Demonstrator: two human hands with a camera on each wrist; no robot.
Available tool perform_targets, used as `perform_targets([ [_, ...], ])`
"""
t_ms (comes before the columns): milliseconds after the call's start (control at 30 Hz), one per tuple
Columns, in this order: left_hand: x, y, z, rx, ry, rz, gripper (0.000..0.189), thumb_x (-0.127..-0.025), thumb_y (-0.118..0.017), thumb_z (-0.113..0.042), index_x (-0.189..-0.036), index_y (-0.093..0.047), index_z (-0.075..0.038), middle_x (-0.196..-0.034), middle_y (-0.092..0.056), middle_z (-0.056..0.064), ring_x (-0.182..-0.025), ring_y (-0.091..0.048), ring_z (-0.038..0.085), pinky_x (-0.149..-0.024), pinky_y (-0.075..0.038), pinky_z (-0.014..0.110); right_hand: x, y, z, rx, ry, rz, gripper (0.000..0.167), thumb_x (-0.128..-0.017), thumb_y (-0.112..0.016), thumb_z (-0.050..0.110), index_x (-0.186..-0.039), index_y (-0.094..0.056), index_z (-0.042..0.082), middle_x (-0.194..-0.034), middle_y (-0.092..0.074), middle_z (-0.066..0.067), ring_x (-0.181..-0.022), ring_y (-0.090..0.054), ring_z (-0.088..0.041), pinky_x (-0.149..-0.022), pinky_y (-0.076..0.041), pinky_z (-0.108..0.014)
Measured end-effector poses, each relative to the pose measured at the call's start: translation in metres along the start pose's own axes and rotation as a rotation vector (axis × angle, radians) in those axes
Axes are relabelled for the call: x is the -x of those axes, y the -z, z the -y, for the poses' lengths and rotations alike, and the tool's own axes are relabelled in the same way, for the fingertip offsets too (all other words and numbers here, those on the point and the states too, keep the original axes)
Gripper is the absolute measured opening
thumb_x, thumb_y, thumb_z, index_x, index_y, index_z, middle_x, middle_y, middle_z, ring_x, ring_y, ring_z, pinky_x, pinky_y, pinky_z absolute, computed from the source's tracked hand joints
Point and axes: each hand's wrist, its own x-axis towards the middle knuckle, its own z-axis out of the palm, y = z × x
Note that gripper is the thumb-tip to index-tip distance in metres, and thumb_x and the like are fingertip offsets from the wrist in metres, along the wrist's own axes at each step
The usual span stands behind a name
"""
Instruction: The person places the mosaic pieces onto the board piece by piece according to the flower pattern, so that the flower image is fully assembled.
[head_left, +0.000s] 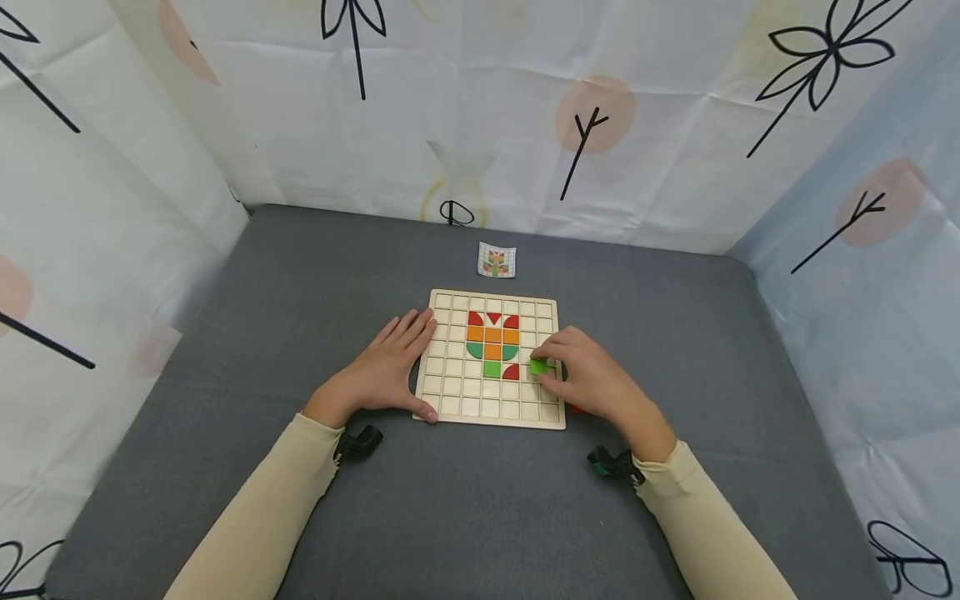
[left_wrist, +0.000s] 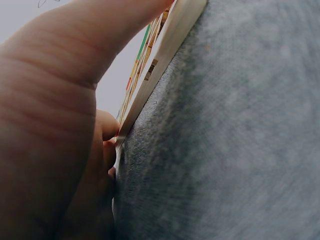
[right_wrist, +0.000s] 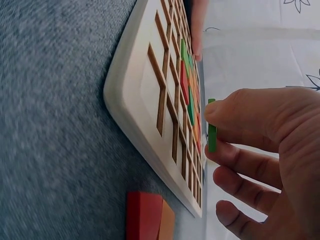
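Observation:
A wooden grid board (head_left: 457, 392) lies on the table, with red, orange and green tiles (head_left: 492, 334) set in its middle squares. Between thumb and fingertips my right hand (head_left: 588, 375) pinches a light green square tile (head_left: 538, 367) above the board's right part. The right wrist view shows that tile (right_wrist: 212, 131) edge-on, held clear of the grid. Spread along the left edge is my left hand (head_left: 390, 362), its straight fingers at the upper side and its thumb at the lower left corner. In the left wrist view the thumb (left_wrist: 120, 25) reaches the board's side (left_wrist: 155, 70).
A small pattern card (head_left: 497, 260) lies behind the board. Red and orange pieces (right_wrist: 145, 217) sit on the table beside the board's right edge, mostly hidden under my right hand in the head view. Printed cloth (head_left: 495, 125) hangs around the grey table (head_left: 480, 517).

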Motion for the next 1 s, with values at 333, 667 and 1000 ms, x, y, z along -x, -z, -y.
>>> perform_targets([
  [333,-0.0003,0.0014,-0.0018,0.002,0.004,0.003,0.155,-0.068,-0.086,-0.083,-0.174,-0.006,-0.003,-0.181,0.004,0.011,-0.166,0.006,0.034,-0.133,0.003,0.050,-0.0060,-0.0086,0.0005,0.015,0.056,0.000,0.022,-0.094,-0.085,0.012,-0.114,-0.083,0.007,-0.114,-0.075,-0.005,-0.109,-0.060,-0.027,-0.095,-0.055,-0.047],
  [667,-0.0009,0.0008,-0.0013,-0.007,0.007,0.001,0.156,-0.067,-0.085,-0.085,-0.174,-0.006,-0.004,-0.182,0.004,0.010,-0.166,0.006,0.033,-0.133,0.003,0.050,-0.0072,-0.0104,0.0013,0.017,0.050,0.004,0.023,-0.093,-0.085,0.012,-0.115,-0.082,0.006,-0.113,-0.074,-0.005,-0.111,-0.060,-0.027,-0.096,-0.055,-0.046],
  [1000,-0.0009,0.0001,-0.0009,-0.007,0.011,0.002,0.156,-0.067,-0.086,-0.084,-0.174,-0.006,-0.003,-0.181,0.004,0.012,-0.166,0.005,0.035,-0.133,0.003,0.050,-0.0075,-0.0105,0.0016,0.021,0.058,0.007,0.022,-0.092,-0.085,0.012,-0.114,-0.082,0.007,-0.112,-0.074,-0.005,-0.110,-0.060,-0.026,-0.096,-0.055,-0.046],
])
